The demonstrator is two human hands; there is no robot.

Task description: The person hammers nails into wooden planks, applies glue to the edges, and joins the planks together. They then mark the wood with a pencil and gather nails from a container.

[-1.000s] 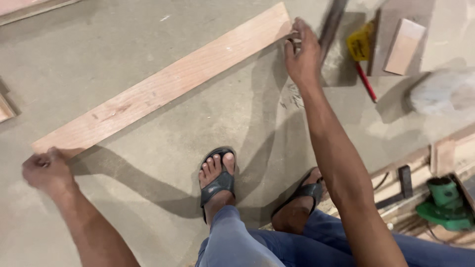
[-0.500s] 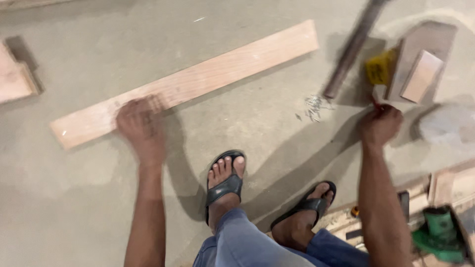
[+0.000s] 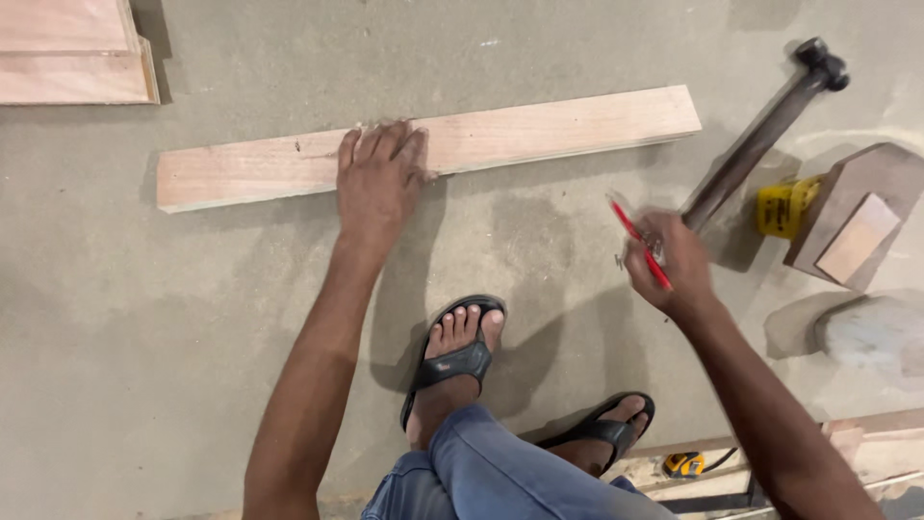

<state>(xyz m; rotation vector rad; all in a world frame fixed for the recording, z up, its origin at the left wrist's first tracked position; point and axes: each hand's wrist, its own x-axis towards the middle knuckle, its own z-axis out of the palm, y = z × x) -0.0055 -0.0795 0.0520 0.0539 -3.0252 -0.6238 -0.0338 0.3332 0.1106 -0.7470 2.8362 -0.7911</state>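
A long pale wooden plank (image 3: 539,135) lies flat on the concrete floor, running left to right. My left hand (image 3: 378,178) rests palm down on the plank near its middle, fingers spread over the near edge. My right hand (image 3: 671,265) is lifted above the floor to the right, closed around a red pencil (image 3: 637,238) whose tip points up and left. The pencil tip is a short way below the plank's right part and apart from it.
A hammer (image 3: 765,135) lies diagonally at the right. Next to it sit a yellow tape measure (image 3: 782,209) and wooden blocks (image 3: 852,226). Stacked boards (image 3: 67,53) fill the top left corner. My sandalled feet (image 3: 457,356) stand below the plank.
My left hand slid from the plank's left end to its middle. My right hand left the plank's right end, went to the tools and now holds the red pencil. The view shifted.
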